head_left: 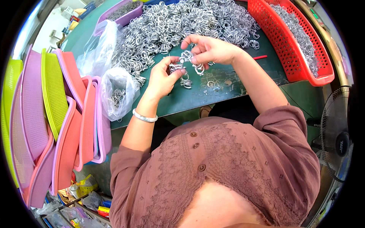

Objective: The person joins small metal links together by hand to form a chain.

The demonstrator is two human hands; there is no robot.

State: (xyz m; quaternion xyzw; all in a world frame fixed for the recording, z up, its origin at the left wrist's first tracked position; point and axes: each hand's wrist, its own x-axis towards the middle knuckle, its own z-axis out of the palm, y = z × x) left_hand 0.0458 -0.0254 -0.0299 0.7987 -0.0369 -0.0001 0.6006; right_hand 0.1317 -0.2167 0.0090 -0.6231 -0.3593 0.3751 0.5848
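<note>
At the centre of the frame, the left hand (161, 78) and the right hand (209, 49) both pinch a small cluster of metal clips (186, 64) above the green worktop (228, 91). A big clip pile (178, 22) lies behind, a red basket (300, 57) at upper right.

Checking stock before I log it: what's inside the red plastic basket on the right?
The red plastic basket holds a heap of small silver metal clamps along its far side. Its near mesh floor is bare. Anything under the heap is covered.

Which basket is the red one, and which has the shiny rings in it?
The red basket at the table's right end is both: it holds metal rings. The purple basket at the far left also holds metal pieces, but it is purple.
</note>
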